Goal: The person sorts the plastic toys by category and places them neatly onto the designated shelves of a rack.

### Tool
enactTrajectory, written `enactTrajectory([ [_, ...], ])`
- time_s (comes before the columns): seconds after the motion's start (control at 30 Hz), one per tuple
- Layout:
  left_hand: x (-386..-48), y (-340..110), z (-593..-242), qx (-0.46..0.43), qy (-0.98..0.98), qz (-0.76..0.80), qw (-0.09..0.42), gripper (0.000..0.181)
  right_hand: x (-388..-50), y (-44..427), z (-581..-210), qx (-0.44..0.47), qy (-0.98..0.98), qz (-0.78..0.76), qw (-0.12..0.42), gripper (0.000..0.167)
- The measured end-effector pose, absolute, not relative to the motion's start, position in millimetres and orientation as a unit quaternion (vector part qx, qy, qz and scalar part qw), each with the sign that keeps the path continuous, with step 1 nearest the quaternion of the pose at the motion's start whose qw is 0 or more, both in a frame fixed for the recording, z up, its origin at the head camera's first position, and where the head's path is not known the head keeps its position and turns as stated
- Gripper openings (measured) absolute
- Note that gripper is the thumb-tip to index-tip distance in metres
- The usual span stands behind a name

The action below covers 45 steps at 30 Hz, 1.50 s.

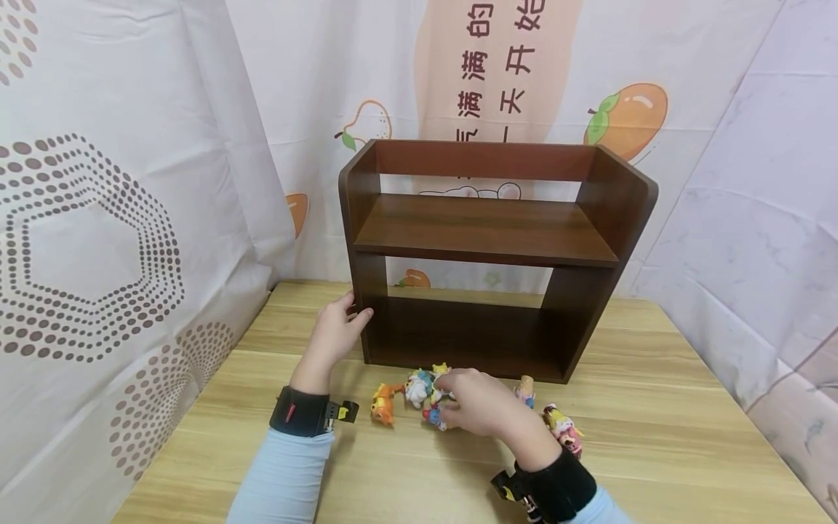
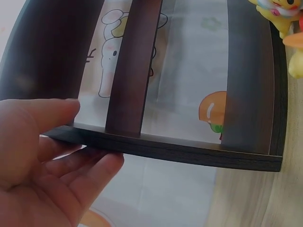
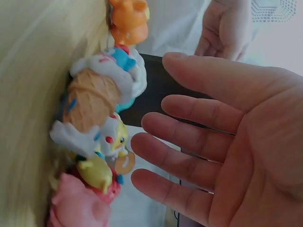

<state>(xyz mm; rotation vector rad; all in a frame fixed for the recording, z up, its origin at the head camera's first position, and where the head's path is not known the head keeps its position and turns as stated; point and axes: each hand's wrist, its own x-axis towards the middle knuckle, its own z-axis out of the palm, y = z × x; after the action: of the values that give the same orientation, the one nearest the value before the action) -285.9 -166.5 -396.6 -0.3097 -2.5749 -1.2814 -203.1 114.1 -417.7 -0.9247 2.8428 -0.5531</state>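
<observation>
1. By the left hand (image 1: 337, 329), a dark-brown wooden two-tier shelf (image 1: 484, 227) is gripped at its left side.
2. The right hand (image 1: 483, 405) is held spread just beside small, multicoloured plastic figurines (image 1: 417, 389).
3. These are strewn crosswise before the shelf on the pale wooden desk (image 1: 399, 480), mostly nearer the right hand.

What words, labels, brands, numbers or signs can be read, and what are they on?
"满满的": backdrop cloth, left column, read upward; the character beneath, partly hidden by the shelf, is probably 气.
"一天开始": same cloth, right column, read upward.
Unreadable: red tag on the left wristband, too small; character fragment in the left wrist view.
</observation>
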Motion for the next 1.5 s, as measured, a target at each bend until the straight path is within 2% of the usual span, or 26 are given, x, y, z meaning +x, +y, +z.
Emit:
enactTrajectory([
  [0.27,-287,-168,-397,-0.106,-0.879,-0.441,0.148,0.045,-207,103,-429,-0.325,0.930,-0.162,0.061,0.011],
  [0.67,-288,-169,-398,-0.106,-0.880,-0.441,0.141,0.048,-204,90,-438,-0.297,0.948,-0.109,0.034,0.021],
  [1.5,-288,-170,-399,-0.104,-0.883,-0.435,0.142,0.048,-204,83,-447,-0.294,0.951,-0.084,0.034,0.032],
])
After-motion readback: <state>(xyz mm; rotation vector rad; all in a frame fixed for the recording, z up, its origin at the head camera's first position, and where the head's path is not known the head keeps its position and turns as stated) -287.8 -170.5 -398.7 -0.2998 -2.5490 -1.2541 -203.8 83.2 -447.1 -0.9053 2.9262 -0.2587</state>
